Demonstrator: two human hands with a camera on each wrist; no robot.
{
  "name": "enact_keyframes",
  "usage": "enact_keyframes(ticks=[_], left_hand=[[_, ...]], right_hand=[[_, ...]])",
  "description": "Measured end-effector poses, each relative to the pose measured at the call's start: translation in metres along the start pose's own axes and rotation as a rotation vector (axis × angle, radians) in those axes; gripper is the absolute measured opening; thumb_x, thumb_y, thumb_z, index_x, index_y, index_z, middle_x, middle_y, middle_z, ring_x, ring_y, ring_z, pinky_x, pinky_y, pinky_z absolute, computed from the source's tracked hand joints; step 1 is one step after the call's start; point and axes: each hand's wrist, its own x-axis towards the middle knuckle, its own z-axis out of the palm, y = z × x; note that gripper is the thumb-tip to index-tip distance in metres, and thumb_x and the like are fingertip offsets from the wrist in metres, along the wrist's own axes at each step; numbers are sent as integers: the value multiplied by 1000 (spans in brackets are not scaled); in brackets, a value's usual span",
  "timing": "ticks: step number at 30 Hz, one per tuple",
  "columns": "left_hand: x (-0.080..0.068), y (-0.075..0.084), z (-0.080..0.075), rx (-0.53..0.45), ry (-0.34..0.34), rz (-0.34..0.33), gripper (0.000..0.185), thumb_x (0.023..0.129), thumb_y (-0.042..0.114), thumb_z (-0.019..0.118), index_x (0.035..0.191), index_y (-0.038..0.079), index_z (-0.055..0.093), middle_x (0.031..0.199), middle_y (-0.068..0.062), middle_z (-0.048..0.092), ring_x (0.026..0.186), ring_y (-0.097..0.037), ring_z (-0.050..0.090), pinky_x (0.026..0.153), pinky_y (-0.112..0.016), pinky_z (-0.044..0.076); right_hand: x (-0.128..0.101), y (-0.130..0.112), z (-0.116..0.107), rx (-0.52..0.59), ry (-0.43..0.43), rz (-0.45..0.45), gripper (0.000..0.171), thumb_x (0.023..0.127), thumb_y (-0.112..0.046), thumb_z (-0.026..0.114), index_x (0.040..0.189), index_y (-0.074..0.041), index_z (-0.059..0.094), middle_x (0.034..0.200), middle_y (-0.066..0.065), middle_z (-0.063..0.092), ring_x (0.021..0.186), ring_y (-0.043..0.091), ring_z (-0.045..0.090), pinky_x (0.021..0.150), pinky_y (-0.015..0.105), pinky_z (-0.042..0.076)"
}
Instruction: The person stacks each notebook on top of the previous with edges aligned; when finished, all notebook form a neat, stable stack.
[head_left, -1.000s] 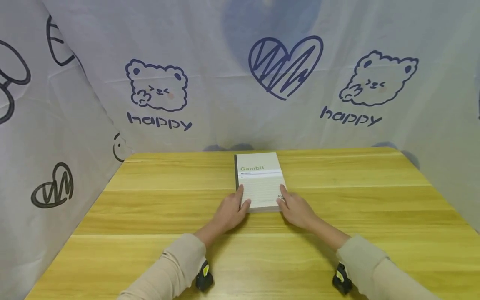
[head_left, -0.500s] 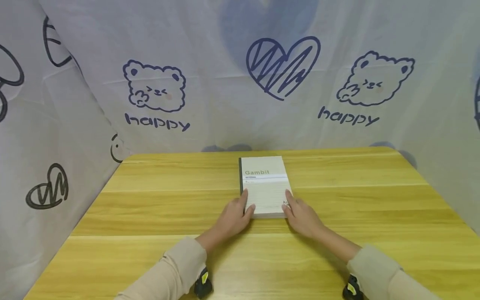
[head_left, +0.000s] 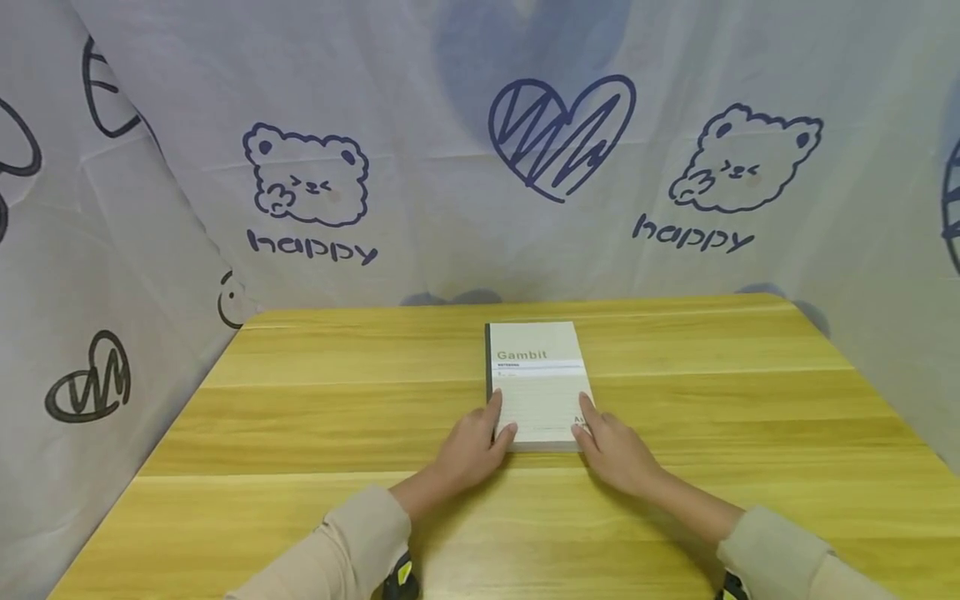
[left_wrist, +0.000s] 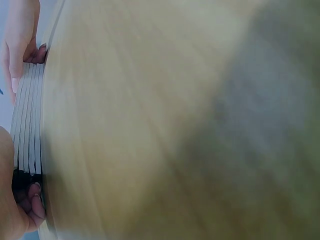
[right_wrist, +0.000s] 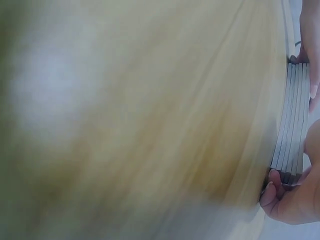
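- The left hand (head_left: 472, 446) grips the near left corner of a notebook (head_left: 542, 385), thumb on the cover and fingers curled at its side edge; the left wrist view shows fingertips tucked under the block of pages (left_wrist: 29, 120).
- The right hand (head_left: 617, 450) grips the near right corner the same way, thumb lying along the cover's right edge; the right wrist view shows a fingertip curled beneath the stack of pages (right_wrist: 292, 120).
- Both forearms wear beige sleeves (head_left: 345, 546), and a dark strap with a yellow patch (head_left: 401, 577) shows under the left wrist.
- The notebook lies flat on a yellow wooden table (head_left: 300, 417), around the middle of its width and toward the far half, long side running away from the person.
- Its pale cover reads "Gambit" (head_left: 521, 354) in olive letters near the top, over a thin bluish band with small dark print too small to read. A mark at the near right corner is partly hidden by the right hand.
- The notebook has a dark spine on the left, faint ruled lines across the lower cover, and a thick edge of grey-white pages.
- A white cloth (head_left: 450, 167) hangs behind and beside the table, printed with navy bears, a scribbled heart (head_left: 561, 133) and the word "happy" (head_left: 311, 246) twice.
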Motion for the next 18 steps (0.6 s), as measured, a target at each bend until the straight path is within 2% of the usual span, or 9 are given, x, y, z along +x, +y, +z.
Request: enact_keyframes(ticks=[7, 13, 18], left_hand=[[-3, 3, 2, -11, 6, 17, 56, 96, 25, 47, 136, -11, 35, 112, -29, 61, 100, -32, 63, 83, -40, 52], [-6, 9, 2, -17, 6, 15, 57, 96, 27, 48, 137, -11, 35, 110, -28, 62, 96, -29, 65, 81, -38, 53], [-7, 11, 2, -29, 1, 24, 58, 96, 28, 48, 137, -12, 34, 105, -26, 64, 89, -23, 65, 78, -36, 54]], right_hand=[[-6, 2, -2, -3, 1, -12, 52, 95, -17, 50, 135, 12, 36, 87, 20, 64, 67, 16, 53, 62, 30, 47], [-11, 4, -4, -17, 14, -19, 50, 95, -17, 50, 135, 10, 38, 97, 24, 64, 77, 24, 60, 68, 37, 51], [-14, 5, -6, -14, 18, -25, 50, 95, -17, 51, 135, 10, 39, 96, 23, 64, 79, 24, 61, 69, 38, 51]])
